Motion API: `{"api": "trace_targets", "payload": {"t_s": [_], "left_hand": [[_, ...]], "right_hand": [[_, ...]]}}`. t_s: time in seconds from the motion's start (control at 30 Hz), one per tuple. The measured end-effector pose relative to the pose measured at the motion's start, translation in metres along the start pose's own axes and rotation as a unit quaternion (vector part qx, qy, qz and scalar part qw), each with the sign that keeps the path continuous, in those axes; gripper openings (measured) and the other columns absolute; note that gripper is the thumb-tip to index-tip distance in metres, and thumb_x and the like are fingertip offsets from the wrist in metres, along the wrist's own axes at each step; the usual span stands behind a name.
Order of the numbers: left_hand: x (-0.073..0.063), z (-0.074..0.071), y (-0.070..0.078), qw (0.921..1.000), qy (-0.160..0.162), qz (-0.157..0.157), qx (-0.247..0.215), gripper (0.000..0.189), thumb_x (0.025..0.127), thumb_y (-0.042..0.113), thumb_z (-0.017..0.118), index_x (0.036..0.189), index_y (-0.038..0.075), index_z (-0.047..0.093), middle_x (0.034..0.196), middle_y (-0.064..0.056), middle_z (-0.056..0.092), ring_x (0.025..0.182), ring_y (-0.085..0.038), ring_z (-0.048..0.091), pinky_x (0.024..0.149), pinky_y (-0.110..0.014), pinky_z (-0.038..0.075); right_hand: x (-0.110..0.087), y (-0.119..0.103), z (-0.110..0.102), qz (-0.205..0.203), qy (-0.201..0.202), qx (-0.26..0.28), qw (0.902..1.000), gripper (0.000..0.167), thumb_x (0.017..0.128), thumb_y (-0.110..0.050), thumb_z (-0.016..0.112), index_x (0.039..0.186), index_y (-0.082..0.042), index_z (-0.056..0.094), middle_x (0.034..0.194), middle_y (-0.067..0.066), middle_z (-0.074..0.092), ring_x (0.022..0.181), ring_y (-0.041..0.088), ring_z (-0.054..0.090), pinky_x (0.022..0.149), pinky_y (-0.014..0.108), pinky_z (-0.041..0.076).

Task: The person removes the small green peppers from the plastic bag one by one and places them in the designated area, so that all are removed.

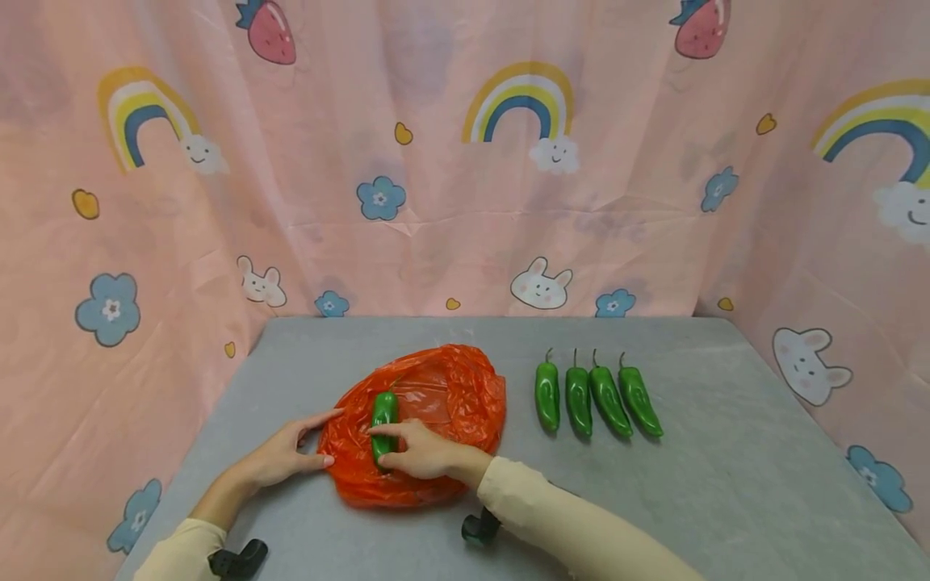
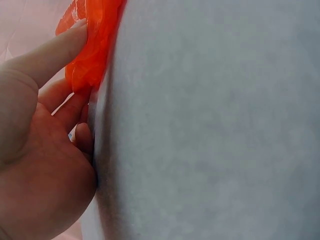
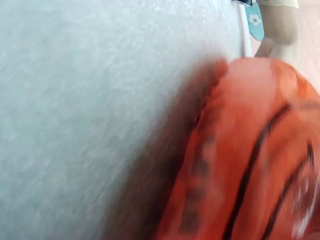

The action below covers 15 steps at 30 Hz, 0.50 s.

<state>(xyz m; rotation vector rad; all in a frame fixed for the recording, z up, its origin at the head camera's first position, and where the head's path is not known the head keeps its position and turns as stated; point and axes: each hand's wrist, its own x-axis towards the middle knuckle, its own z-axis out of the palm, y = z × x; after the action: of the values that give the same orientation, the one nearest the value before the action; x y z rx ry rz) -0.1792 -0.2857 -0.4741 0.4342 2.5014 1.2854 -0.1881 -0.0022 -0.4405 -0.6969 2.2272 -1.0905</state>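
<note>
A crumpled red plastic bag lies spread on the grey table. Over it, my right hand pinches a green chili pepper between thumb and fingers, the pepper's stem pointing away from me. My left hand is at the bag's left edge, thumb and index finger apart, their tips touching the plastic. The left wrist view shows the left thumb against the bag. In the blurred right wrist view only the bag with dark printed lines appears; the right hand is out of sight there.
Several green chili peppers lie in a row right of the bag, stems away from me. The grey table extends to the right. A pink patterned curtain hangs behind and along both sides.
</note>
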Motion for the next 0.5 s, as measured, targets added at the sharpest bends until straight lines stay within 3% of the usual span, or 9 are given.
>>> {"api": "trace_targets", "payload": {"t_s": [0.07, 0.1, 0.2, 0.37, 0.5], "left_hand": [[0.001, 0.000, -0.001, 1.0000, 0.001, -0.007, -0.003, 0.074, 0.089, 0.028, 0.076, 0.153, 0.009, 0.044, 0.160, -0.025, 0.036, 0.149, -0.052, 0.024, 0.116, -0.073, 0.018], [0.001, 0.000, -0.001, 1.0000, 0.000, -0.008, -0.004, 0.074, 0.089, 0.028, 0.076, 0.153, 0.009, 0.043, 0.160, -0.025, 0.036, 0.149, -0.052, 0.024, 0.116, -0.073, 0.018], [0.002, 0.001, -0.001, 1.0000, 0.000, -0.006, -0.006, 0.074, 0.089, 0.027, 0.076, 0.153, 0.009, 0.043, 0.160, -0.025, 0.035, 0.149, -0.052, 0.024, 0.116, -0.073, 0.018], [0.001, 0.000, -0.003, 1.0000, 0.000, -0.003, -0.004, 0.074, 0.090, 0.028, 0.076, 0.153, 0.009, 0.043, 0.160, -0.025, 0.036, 0.149, -0.052, 0.024, 0.116, -0.073, 0.019], [0.000, 0.000, -0.003, 1.0000, 0.002, 0.000, 0.001, 0.074, 0.089, 0.028, 0.076, 0.153, 0.009, 0.044, 0.160, -0.025, 0.037, 0.148, -0.052, 0.025, 0.116, -0.073, 0.019]], "right_hand": [[0.001, -0.002, 0.004, 0.015, 0.015, -0.031, 0.9993, 0.049, 0.097, -0.026, 0.066, 0.145, -0.027, 0.057, 0.129, 0.013, 0.057, 0.111, 0.019, 0.050, 0.097, 0.040, 0.047], [0.001, -0.003, 0.005, 0.022, 0.022, -0.043, 0.9986, 0.048, 0.097, -0.027, 0.067, 0.144, -0.029, 0.058, 0.140, 0.013, 0.051, 0.120, 0.020, 0.046, 0.104, 0.044, 0.043], [0.002, -0.004, 0.009, 0.025, 0.036, -0.057, 0.9974, 0.047, 0.096, -0.028, 0.067, 0.142, -0.029, 0.059, 0.139, 0.014, 0.051, 0.120, 0.023, 0.046, 0.104, 0.047, 0.043], [-0.001, -0.004, 0.012, 0.017, 0.056, -0.004, 0.9983, 0.042, 0.097, -0.024, 0.067, 0.138, -0.024, 0.063, 0.140, 0.017, 0.047, 0.123, 0.026, 0.047, 0.106, 0.050, 0.043], [0.000, -0.002, 0.012, -0.013, 0.074, 0.035, 0.9965, 0.037, 0.096, -0.015, 0.067, 0.133, -0.014, 0.065, 0.127, 0.016, 0.049, 0.115, 0.023, 0.048, 0.097, 0.042, 0.050]]}}
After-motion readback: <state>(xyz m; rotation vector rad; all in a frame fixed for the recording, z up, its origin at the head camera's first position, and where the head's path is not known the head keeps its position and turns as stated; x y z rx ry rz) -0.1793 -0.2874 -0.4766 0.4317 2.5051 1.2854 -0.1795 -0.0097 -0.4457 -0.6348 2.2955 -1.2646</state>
